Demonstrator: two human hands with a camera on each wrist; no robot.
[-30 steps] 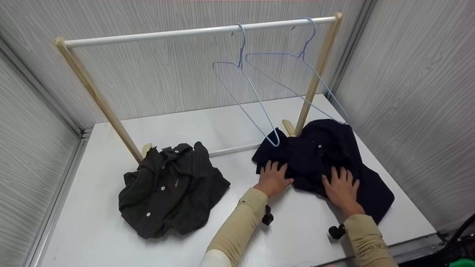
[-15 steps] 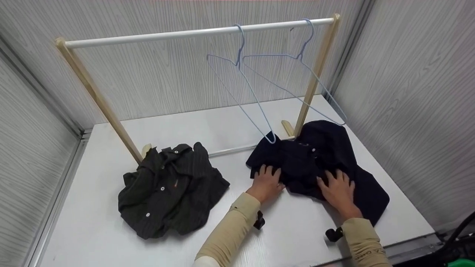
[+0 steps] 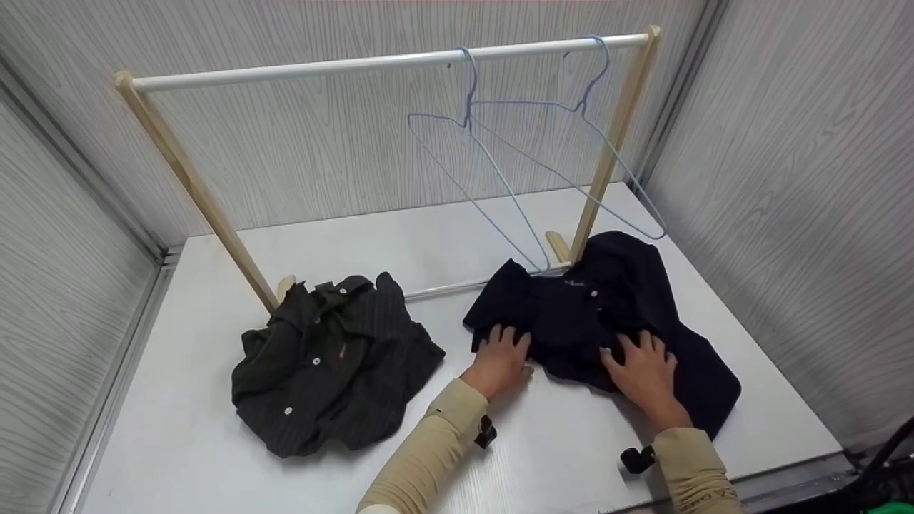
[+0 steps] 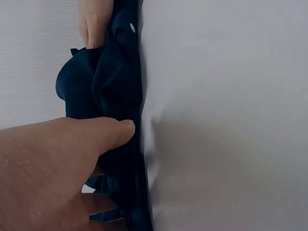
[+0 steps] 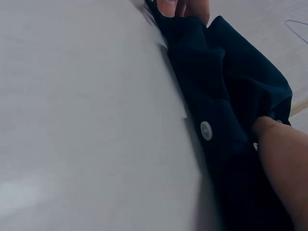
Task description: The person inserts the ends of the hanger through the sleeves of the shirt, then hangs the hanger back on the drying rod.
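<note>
A dark navy buttoned shirt (image 3: 564, 310) lies rumpled on the white table at the right. My left hand (image 3: 498, 362) rests on its near left edge, fingers spread over the cloth. In the left wrist view, the left thumb (image 4: 118, 132) lies straight across the fabric, apart from the other fingers. Farther right, my right hand (image 3: 645, 371) presses the shirt near its middle, fingers spread. Its thumb (image 5: 267, 126) touches a fold by a white button (image 5: 206, 131) in the right wrist view. The right fingertips are partly sunk into dark folds.
A dark green buttoned shirt (image 3: 335, 371) lies crumpled at the left. Behind both shirts stands a wooden-legged rack with a white rail (image 3: 307, 69). Two blue wire hangers, one nearer the middle (image 3: 470, 107) and one at right (image 3: 585, 100), hang from it. Grey panels enclose the table.
Both hands have slid left and slightly toward the person, and the navy shirt has shifted with them. The middle hanger has swung a little. The green shirt lies where it was.
</note>
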